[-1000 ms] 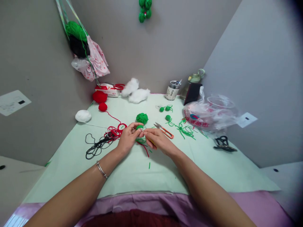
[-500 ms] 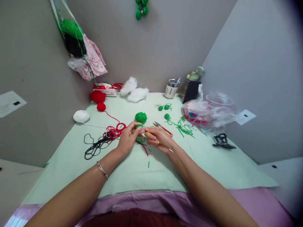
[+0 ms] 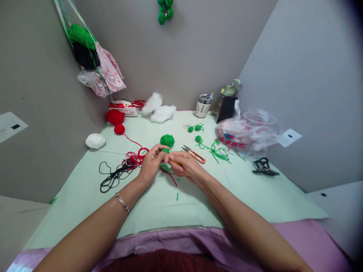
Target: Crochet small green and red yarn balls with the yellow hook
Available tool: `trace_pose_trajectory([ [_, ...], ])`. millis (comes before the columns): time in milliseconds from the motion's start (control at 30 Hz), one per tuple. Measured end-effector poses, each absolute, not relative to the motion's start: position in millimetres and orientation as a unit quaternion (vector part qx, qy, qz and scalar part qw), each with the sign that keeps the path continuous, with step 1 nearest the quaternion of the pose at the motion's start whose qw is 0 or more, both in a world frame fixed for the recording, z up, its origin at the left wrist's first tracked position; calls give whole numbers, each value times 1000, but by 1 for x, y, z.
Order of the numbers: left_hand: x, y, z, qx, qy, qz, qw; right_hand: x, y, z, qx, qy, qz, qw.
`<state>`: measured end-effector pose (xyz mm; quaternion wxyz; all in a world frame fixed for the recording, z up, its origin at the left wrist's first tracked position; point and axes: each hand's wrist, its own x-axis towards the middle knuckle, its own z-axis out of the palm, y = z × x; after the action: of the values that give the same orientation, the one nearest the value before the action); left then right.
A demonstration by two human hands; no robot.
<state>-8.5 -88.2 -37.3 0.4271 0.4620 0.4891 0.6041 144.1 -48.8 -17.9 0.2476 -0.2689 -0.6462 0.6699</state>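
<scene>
My left hand (image 3: 153, 160) is closed around a small green crocheted piece (image 3: 166, 150), mostly hidden by the fingers. My right hand (image 3: 183, 163) grips a crochet hook (image 3: 179, 165) with a yellow handle, its tip meeting the green piece. Just beyond the hands lies a ball of green yarn (image 3: 167, 141). To the right of it rest orange-handled thread snips (image 3: 194, 154). Below the fingers are loops of green yarn (image 3: 167, 167) and a short red strand (image 3: 172, 178).
Tangled red yarn (image 3: 136, 158) and black cord (image 3: 113, 177) lie left, near a white yarn ball (image 3: 95, 140). Small green balls (image 3: 198, 139) and green scraps (image 3: 219, 153) are right. A plastic bag (image 3: 244, 132), a black claw clip (image 3: 265, 167) and white stuffing (image 3: 163, 113) lie around.
The right hand has turned slightly, and the hook's back end no longer stands out clearly past the wrist. The whole view has shifted a little; the left hand keeps its grip.
</scene>
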Motion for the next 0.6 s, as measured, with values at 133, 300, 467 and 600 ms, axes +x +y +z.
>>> trace_pose_trajectory([
  [133, -6, -93, -36, 462, 494, 616, 404, 153, -37, -13, -220, -604, 745, 180],
  [300, -9, -92, -39, 443, 499, 634, 391, 160, -39, -10, -161, -589, 787, 91],
  [467, -18, -87, -42, 416, 479, 647, 422, 168, -42, -5, -171, -719, 670, 69],
  [600, -21, -87, -38, 393, 458, 660, 448, 185, -24, -7, -272, -800, 514, 150],
])
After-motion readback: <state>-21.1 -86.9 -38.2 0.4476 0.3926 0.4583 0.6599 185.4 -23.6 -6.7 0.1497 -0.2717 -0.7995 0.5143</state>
